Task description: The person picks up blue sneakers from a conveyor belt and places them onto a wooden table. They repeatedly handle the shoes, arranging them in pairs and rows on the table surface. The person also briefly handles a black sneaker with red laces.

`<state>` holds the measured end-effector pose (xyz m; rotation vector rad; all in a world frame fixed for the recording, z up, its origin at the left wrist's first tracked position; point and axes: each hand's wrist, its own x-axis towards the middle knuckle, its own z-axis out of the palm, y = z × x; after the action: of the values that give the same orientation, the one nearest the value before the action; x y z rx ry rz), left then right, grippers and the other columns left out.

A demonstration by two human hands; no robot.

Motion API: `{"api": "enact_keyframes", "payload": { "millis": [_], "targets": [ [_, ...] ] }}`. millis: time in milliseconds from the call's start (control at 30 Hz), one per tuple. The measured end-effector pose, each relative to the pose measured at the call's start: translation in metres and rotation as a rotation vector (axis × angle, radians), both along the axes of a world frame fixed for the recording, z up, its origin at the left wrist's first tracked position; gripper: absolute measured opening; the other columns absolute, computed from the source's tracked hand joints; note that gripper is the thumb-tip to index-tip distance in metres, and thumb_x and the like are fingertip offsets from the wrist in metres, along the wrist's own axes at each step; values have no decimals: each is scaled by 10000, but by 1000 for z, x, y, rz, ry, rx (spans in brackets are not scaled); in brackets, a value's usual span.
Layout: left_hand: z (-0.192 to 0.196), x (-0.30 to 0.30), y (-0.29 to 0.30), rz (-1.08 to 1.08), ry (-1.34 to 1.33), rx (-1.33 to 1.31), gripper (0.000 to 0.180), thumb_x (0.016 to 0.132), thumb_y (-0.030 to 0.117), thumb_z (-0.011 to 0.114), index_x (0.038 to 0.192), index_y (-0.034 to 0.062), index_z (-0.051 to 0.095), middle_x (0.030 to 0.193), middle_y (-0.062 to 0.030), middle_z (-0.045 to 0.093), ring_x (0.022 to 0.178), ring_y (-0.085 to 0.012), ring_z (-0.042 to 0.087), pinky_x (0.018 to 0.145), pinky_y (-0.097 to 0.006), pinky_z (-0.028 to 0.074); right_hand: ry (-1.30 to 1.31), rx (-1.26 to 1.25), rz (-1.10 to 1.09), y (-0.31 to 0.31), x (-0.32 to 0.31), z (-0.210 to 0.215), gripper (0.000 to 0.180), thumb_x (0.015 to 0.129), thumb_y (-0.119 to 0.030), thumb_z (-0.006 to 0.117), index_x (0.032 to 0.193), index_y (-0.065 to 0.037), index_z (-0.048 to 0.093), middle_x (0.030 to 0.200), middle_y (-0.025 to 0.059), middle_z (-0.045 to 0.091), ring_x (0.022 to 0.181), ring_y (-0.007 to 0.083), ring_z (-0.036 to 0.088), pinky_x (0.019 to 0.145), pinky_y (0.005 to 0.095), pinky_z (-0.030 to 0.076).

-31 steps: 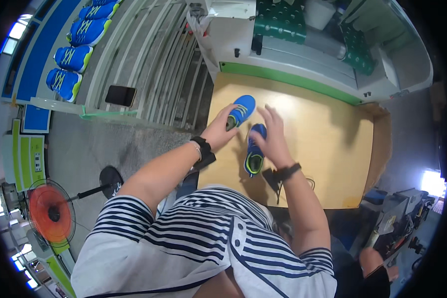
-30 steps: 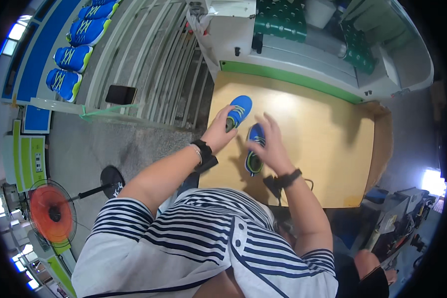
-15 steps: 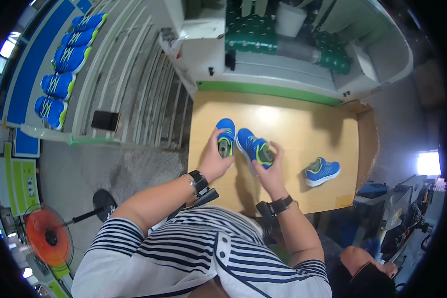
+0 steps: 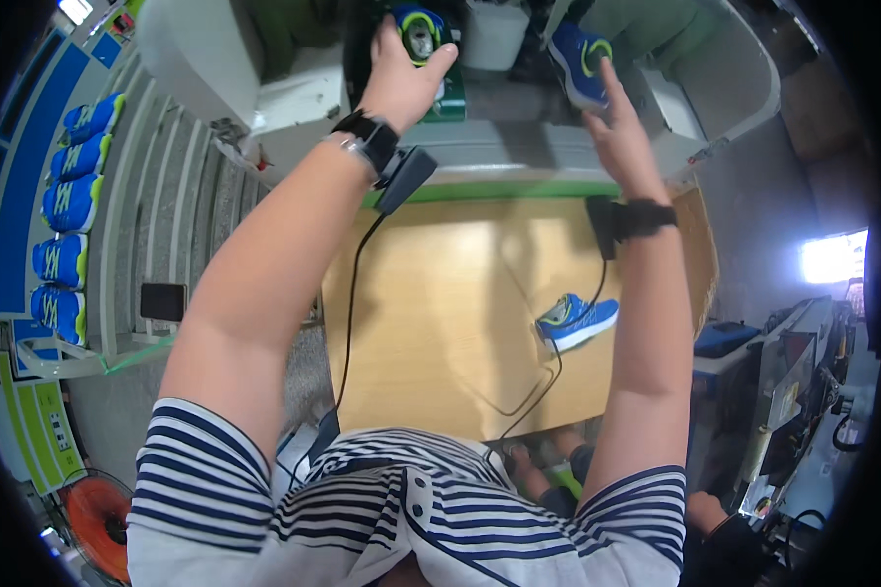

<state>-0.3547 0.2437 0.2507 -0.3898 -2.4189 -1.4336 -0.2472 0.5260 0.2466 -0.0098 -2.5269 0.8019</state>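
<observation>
Two blue shoes, half a second ago held over the table (image 4: 431, 293), now stand inside the mouth of the white machine (image 4: 294, 110) — the work in hand has thus shifted from tabletop to machine opening. Item, first blue shoe (image 4: 422, 35): lime collar, greyish interior, above the green perforated belt (image 4: 447, 104), contact unclear; left hand (image 4: 408, 84) at its heel, thumb and fingers clasping the collar from either side. Item, second blue shoe (image 4: 571, 70): farther right in the same opening, tilted; right hand (image 4: 621, 139) at its heel end, fingers extended and blurred — whether they grip or merely touch, cannot tell. Item, third blue shoe (image 4: 579, 323): remains on the table, right side, untouched, beside a black cable (image 4: 550, 377). Containers: one white tub (image 4: 495, 39), between the two shoes, contents not visible; one slatted rack (image 4: 166, 186), at left, with a row of blue shoes (image 4: 69, 205) alongside and a dark phone (image 4: 163, 301) near its end.
</observation>
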Motion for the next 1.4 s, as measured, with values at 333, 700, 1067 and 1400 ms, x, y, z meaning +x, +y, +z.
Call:
{"api": "enact_keyframes", "payload": {
  "millis": [333, 700, 1067, 1400],
  "targets": [
    [-206, 293, -186, -626, -411, -1096, 786, 983, 521, 526, 1616, 153, 238, 1672, -245, 93, 1531, -484, 83, 1204, -660, 83, -697, -211, -228, 8, 261, -96, 667, 905, -288, 752, 1464, -31, 492, 1453, 235, 532, 1390, 332, 483, 1124, 445, 397],
    [-202, 316, -174, -508, -387, -1030, 779, 1006, 565, 460, 1633, 196, 180, 1693, -201, 54, 1549, -448, 56, 1212, -649, 75, -626, 394, -453, -83, 257, -165, 742, 682, -347, 873, 1345, -172, 588, 1475, 205, 432, 1442, 482, 279, 1166, 709, 161],
    [-202, 324, -225, -677, -322, -937, 808, 958, 450, 581, 1626, 203, 200, 1700, -149, 87, 1556, -382, 113, 1209, -632, 155, -258, -615, -17, -177, 275, -148, 606, 705, -18, 730, 1240, -54, 448, 1234, 150, 487, 1233, 308, 491, 1104, 392, 372],
    [-271, 292, -410, -541, -701, -727, 663, 906, 417, 597, 1449, 50, 501, 1425, -240, 555, 1317, -386, 534, 1086, -478, 437, -554, -479, -266, -247, 342, -195, 944, 799, -55, 722, 1584, -64, 196, 1528, 271, 359, 1358, 410, 465, 1069, 456, 450]
  ]
}}
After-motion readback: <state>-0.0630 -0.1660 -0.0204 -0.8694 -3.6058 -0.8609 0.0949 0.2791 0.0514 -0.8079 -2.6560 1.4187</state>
